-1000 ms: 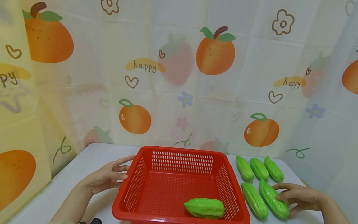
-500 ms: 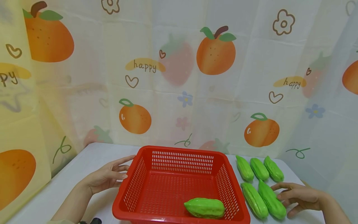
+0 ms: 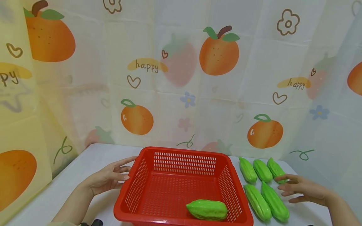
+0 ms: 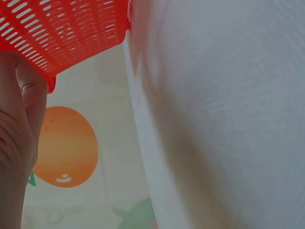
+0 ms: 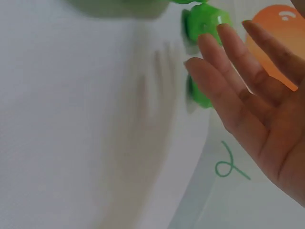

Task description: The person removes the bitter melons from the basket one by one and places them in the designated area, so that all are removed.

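A red plastic basket [image 3: 181, 185] stands on the white table, with one green bitter melon [image 3: 207, 209] lying in its near right part. My left hand [image 3: 106, 179] touches the outside of the basket's left rim with its fingertips. From the left wrist view, the left hand [image 4: 19, 114] reaches up beside the basket's slotted wall [image 4: 71, 33]. Right of the basket lie two rows of bitter melons, among them a near one [image 3: 275, 202]. Over the far right melon [image 3: 275, 169] hovers my right hand [image 3: 305, 190], fingers spread and holding nothing; they partly cover that melon.
The white table [image 3: 99, 157] ends at a patterned curtain [image 3: 181, 103] behind it and at the sides. Small black objects [image 3: 97, 223] show at the bottom edge. In the right wrist view, a green melon [image 5: 205, 21] lies behind the fingertips.
My right hand has let go of the near right melon and lifted away, moving back toward the far row. That melon has settled slightly left. The left hand and basket stay put.
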The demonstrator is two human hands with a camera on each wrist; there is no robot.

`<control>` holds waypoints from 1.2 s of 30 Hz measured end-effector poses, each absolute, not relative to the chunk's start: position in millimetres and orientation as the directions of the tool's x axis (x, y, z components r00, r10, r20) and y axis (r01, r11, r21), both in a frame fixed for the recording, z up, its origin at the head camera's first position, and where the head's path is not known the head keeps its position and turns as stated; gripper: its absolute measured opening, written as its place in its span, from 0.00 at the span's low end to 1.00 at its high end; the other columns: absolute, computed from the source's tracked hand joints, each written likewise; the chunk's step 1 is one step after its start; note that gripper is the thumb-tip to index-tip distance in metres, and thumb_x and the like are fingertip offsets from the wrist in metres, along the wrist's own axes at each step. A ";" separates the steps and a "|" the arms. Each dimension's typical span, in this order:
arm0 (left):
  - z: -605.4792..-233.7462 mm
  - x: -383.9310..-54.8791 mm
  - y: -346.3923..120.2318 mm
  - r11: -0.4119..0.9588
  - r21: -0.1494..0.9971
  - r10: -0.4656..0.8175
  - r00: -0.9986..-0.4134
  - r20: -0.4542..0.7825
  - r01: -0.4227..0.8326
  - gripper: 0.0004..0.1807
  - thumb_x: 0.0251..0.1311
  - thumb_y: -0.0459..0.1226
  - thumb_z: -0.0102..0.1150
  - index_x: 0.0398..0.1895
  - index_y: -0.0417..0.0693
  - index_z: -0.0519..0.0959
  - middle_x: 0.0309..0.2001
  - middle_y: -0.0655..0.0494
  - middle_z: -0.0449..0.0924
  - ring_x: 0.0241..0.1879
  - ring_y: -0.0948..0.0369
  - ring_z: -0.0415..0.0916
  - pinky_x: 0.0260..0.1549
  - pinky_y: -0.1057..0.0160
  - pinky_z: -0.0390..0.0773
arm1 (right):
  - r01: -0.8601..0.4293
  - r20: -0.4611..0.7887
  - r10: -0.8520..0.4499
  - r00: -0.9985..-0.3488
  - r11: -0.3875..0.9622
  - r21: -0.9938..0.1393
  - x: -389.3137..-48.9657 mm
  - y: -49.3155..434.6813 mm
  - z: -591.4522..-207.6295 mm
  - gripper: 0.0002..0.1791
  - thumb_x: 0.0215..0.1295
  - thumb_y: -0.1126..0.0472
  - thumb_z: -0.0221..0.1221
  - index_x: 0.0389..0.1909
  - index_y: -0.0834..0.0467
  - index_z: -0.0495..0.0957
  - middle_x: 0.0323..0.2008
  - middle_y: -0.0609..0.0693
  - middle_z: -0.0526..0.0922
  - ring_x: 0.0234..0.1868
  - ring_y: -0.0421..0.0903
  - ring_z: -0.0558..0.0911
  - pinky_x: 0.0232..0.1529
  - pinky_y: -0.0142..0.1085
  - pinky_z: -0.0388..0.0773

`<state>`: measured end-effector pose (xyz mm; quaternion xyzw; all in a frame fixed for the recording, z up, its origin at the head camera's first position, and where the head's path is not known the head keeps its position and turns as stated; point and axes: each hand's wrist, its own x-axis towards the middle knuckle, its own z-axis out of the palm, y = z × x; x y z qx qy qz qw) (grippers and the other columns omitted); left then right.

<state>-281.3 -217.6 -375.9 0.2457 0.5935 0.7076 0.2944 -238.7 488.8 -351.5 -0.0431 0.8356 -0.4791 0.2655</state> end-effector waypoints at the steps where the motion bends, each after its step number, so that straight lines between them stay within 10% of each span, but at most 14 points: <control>1: -375.8 -281.5 -217.6 -0.123 0.985 0.709 -0.705 0.000 -0.124 0.37 0.69 0.31 0.48 0.78 0.55 0.50 0.48 0.60 0.79 0.46 0.64 0.83 0.50 0.57 0.84 | 0.172 -0.391 -0.325 -0.861 0.537 -0.826 -239.4 488.0 -349.3 0.30 0.76 0.54 0.48 0.72 0.65 0.57 0.63 0.53 0.74 0.56 0.49 0.80 0.54 0.50 0.82; 9: -376.8 -283.0 -218.2 -0.129 0.984 0.721 -0.693 0.007 -0.124 0.36 0.69 0.29 0.47 0.78 0.57 0.51 0.48 0.60 0.80 0.45 0.65 0.83 0.51 0.58 0.84 | 0.024 -0.257 -0.363 -0.896 0.537 -0.843 -242.0 474.7 -331.1 0.22 0.75 0.58 0.48 0.67 0.42 0.66 0.58 0.45 0.75 0.53 0.35 0.81 0.53 0.40 0.82; 28: -376.4 -281.4 -218.1 -0.141 0.984 0.721 -0.693 0.025 -0.111 0.36 0.69 0.30 0.47 0.78 0.58 0.52 0.49 0.60 0.80 0.45 0.64 0.83 0.50 0.58 0.84 | -0.207 -0.062 -0.414 -0.908 0.572 -0.794 -237.2 385.8 -295.0 0.25 0.73 0.58 0.52 0.69 0.57 0.65 0.60 0.55 0.76 0.55 0.32 0.81 0.49 0.38 0.84; 36: -376.5 -282.3 -217.5 -0.118 0.984 0.708 -0.706 -0.010 -0.132 0.37 0.69 0.30 0.48 0.78 0.57 0.50 0.48 0.61 0.80 0.45 0.65 0.83 0.50 0.59 0.84 | -0.280 -0.020 -0.511 -0.859 0.503 -0.817 -236.5 354.1 -289.9 0.23 0.72 0.63 0.52 0.66 0.59 0.68 0.56 0.43 0.80 0.54 0.37 0.82 0.50 0.37 0.83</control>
